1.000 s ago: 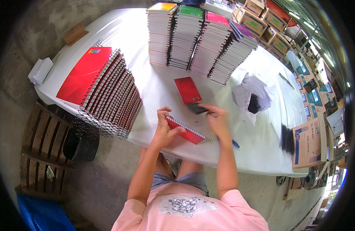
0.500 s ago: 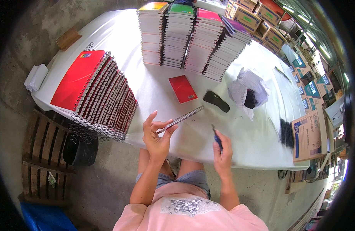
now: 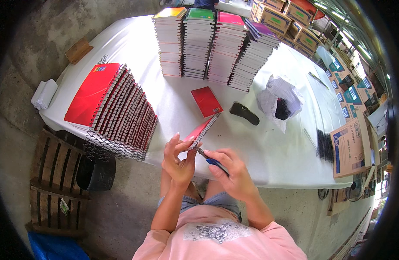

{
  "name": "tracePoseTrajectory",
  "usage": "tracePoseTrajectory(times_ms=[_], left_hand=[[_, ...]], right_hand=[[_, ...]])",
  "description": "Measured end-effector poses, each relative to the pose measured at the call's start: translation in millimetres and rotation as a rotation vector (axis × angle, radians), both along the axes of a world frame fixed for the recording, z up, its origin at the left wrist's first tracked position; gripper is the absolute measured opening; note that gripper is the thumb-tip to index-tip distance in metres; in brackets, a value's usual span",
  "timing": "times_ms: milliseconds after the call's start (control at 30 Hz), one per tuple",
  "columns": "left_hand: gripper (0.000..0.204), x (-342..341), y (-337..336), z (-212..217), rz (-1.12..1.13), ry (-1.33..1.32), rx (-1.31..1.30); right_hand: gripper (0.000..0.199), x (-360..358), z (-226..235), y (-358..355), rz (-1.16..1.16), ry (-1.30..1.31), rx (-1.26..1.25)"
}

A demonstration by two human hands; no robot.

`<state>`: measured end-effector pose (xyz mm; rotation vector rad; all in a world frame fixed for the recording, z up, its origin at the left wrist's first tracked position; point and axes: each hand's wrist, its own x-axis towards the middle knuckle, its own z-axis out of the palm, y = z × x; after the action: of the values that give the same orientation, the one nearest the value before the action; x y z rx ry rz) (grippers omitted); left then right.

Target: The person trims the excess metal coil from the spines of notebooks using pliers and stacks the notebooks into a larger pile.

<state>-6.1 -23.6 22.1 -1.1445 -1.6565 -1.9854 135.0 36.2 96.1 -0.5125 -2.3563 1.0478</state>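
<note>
Blue-handled pliers (image 3: 214,164), apart from the coil half a second earlier, now meet its near end, gripped in the right hand (image 3: 233,173). Pinched in the left hand (image 3: 178,164) above the table's (image 3: 269,167) near edge, a red spiral notebook (image 3: 197,132) points its long axis away and rightward. Lettering marks a second red notebook (image 3: 204,100) and a carton (image 3: 352,149).

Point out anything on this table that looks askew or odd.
The purple-topped stack looks askew: its upper notebooks jut unevenly, though the fisheye view may exaggerate the lean. Right of it, the white paper is badly crumpled around a dark clump, untidy beside the neat stacks. I see no spill.
</note>
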Motion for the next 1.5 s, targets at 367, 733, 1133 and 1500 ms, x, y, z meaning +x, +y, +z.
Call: tracePoseTrajectory(times_ms=[367, 733, 1133, 1500], left_hand=[[0.048, 6, 8, 11, -0.004, -0.303, 0.288], [0.017, 24, -33, 85, -0.489, -0.649, 0.639], [0.015, -79, -108, 210, 0.365, 0.122, 0.428], [0.007, -140, -116, 150, 0.411, -0.070, 0.090]], right_hand=[[0.031, 23, -41, 15, -0.120, 0.019, -0.118], [0.044, 7, -15, 35, 0.009, 0.513, -0.371], [0.035, -170, 142, 6, 0.571, 0.870, -0.972], [0.036, -222, 123, 20, 0.275, 0.180, 0.162]])
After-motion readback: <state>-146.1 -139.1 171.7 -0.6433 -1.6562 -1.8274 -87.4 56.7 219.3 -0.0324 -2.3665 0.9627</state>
